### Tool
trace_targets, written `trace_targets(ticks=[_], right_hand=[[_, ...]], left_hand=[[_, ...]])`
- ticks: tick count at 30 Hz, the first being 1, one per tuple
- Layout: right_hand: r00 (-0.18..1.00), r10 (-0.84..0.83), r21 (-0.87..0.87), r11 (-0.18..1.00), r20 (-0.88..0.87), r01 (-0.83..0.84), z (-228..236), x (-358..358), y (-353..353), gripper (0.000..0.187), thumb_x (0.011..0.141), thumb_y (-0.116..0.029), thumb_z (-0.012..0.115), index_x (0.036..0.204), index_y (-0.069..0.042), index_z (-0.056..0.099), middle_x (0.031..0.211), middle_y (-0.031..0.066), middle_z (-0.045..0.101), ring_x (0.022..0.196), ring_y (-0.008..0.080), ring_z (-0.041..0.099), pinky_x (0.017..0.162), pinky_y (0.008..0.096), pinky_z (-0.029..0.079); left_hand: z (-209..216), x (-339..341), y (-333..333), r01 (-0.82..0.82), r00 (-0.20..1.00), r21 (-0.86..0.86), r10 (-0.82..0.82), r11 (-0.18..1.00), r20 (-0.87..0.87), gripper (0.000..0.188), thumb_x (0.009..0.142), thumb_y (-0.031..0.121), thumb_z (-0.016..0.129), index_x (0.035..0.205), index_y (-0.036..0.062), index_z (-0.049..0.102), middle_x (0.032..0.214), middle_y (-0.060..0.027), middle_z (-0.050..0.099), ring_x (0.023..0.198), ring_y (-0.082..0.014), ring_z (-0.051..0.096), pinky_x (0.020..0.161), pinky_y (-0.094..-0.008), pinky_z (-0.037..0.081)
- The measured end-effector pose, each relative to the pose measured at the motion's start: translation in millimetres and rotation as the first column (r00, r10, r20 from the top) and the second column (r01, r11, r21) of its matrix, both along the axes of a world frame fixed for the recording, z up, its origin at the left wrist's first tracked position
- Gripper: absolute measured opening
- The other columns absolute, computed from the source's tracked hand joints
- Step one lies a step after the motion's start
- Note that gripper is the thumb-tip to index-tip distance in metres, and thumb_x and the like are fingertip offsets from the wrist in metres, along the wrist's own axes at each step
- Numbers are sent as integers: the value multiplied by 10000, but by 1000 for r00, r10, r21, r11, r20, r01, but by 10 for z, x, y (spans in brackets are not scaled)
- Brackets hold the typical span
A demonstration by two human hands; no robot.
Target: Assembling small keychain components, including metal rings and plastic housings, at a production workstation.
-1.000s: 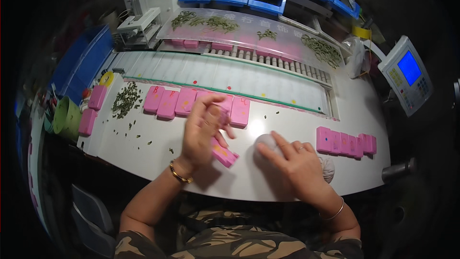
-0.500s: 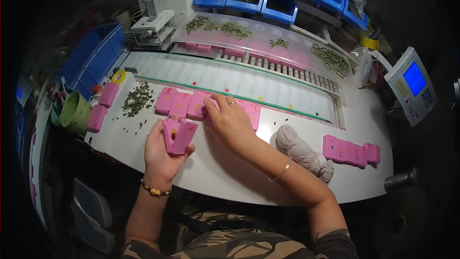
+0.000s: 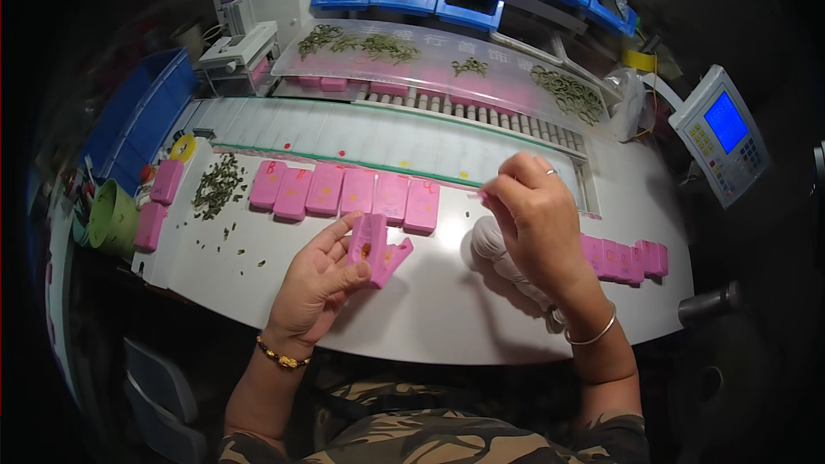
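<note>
My left hand (image 3: 311, 288) grips a pink rubber mould (image 3: 369, 242) whose halves are spread apart, with a brownish hollow showing inside. Raised to the right of it, my right hand (image 3: 543, 219) pinches what looks like a small pink piece (image 3: 478, 195) at its fingertips. Below and behind that hand lies a knotted off-white cloth bundle (image 3: 491, 242), partly covered by the hand and wrist. A row of closed pink mould blocks (image 3: 325, 190) with red and yellow marks stands just beyond my left hand.
Small dark green pieces (image 3: 219, 187) are heaped at the left, beside two pink blocks (image 3: 149, 226) and a green cup (image 3: 114, 216). More pink blocks (image 3: 615, 259) line the right. Behind run a white slatted track (image 3: 412, 157) and a clear cover (image 3: 490, 86). A control panel (image 3: 726, 133) stands far right.
My right hand has left the row of blocks and risen to the right, over the cloth bundle. My left hand has moved right, and its mould is turned and spread wider.
</note>
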State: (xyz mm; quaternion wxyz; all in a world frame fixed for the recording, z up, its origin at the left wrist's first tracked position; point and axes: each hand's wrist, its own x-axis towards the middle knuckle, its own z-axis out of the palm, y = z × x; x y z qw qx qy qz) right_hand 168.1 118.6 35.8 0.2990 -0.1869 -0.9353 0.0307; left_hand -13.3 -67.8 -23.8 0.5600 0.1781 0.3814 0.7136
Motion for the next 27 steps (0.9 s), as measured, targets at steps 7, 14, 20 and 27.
trace_targets(ticks=[7, 14, 20, 27], right_hand=[[981, 99, -349, 937, 165, -36, -308, 230, 153, 53, 813, -42, 646, 802, 10, 637, 827, 105, 623, 769, 261, 644, 668, 395, 517], [962, -70, -700, 699, -265, -143, -304, 353, 1, 57, 862, -60, 650, 896, -15, 639, 870, 71, 687, 826, 178, 650, 692, 346, 492], [997, -75, -589, 804, 33, 80, -421, 401, -17, 79, 851, -74, 659, 913, -25, 655, 882, 88, 669, 822, 216, 628, 700, 322, 498], [954, 141, -756, 584, -265, -296, -158, 295, -300, 103, 863, -11, 650, 963, -22, 667, 920, 78, 640, 847, 165, 642, 723, 276, 516]], left_hand=[[24, 263, 209, 114, 985, -40, -118, 993, -123, 661, 809, -59, 698, 1389, -67, 381, 1235, -122, 561, 1114, -171, 584, 928, -282, 514], [-31, 325, 201, 98, 986, 14, -96, 995, -136, 636, 782, -84, 712, 1339, -56, 404, 1244, -121, 530, 1175, -189, 541, 979, -320, 491], [-39, 402, 287, 88, 961, 17, -80, 996, -264, 624, 771, -95, 715, 1312, -15, 415, 1189, -105, 534, 1125, -177, 552, 954, -316, 513], [-180, 477, 333, 23, 888, 46, 1, 999, -460, 622, 770, -93, 713, 1325, 22, 455, 1159, -93, 535, 1077, -149, 561, 839, -274, 570]])
